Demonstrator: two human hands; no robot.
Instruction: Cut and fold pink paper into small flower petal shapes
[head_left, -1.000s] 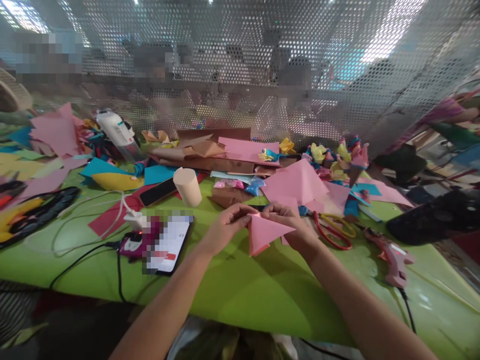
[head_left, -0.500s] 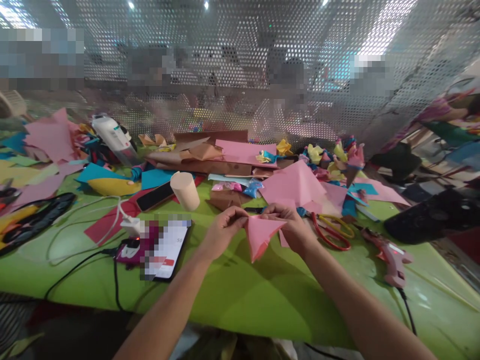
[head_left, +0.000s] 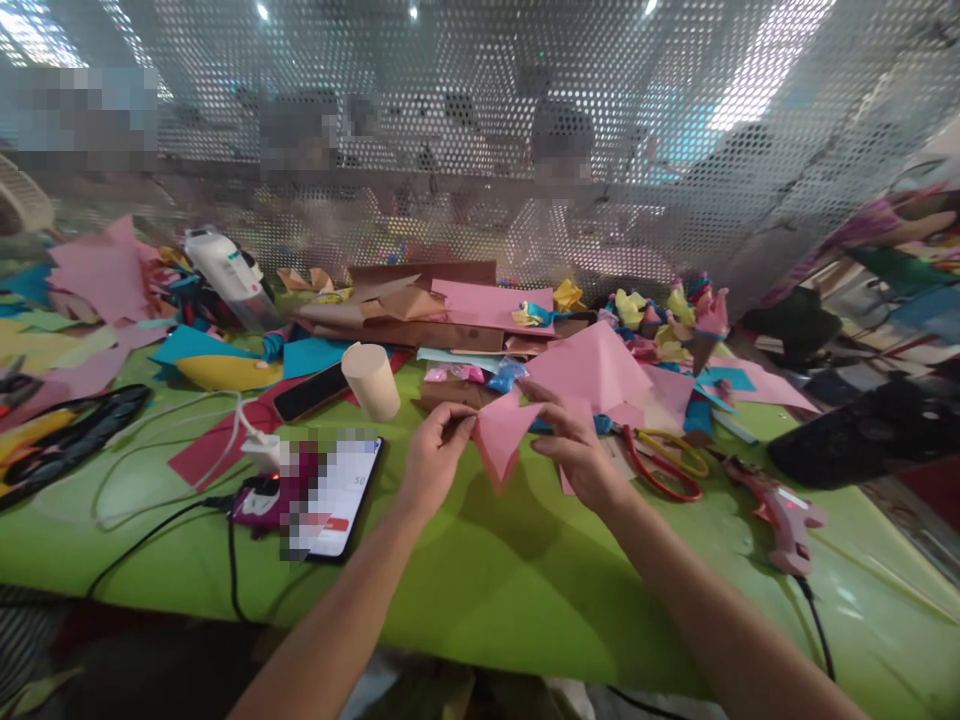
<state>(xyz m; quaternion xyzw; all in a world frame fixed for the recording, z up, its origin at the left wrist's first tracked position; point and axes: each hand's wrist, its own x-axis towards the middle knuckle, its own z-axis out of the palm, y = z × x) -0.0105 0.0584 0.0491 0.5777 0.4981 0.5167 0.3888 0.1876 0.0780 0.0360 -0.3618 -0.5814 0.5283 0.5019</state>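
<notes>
Two hands, one workpiece: a folded pink paper piece [head_left: 501, 438], point down, held above the green table [head_left: 525, 590] at front centre. Left hand [head_left: 439, 450]: thumb and fingertips closed together, pinching the piece's left corner. Right hand [head_left: 576, 452]: fingers parted, piece's right corner in the gap between thumb and forefinger; can't tell if they touch it.

Around it, left side: one beige paper cylinder [head_left: 372, 382] standing upright. Two phones: one lit phone [head_left: 349, 500] near the left forearm, one dark phone [head_left: 313, 392] just beside the cylinder. One purple power strip [head_left: 255, 508] left of the lit phone, one white plug [head_left: 262, 452] in it. One white bottle [head_left: 225, 268], tilted, farther back.

Behind the hands: two small packets, one pink packet [head_left: 454, 373], one blue packet [head_left: 508, 376].

Right side: two looped handles, one red handle [head_left: 671, 492], one yellow handle [head_left: 694, 460]; can't tell if same tool. One pink glue gun [head_left: 789, 515] beyond them, lying on the table, one black cable off its grip.
</notes>
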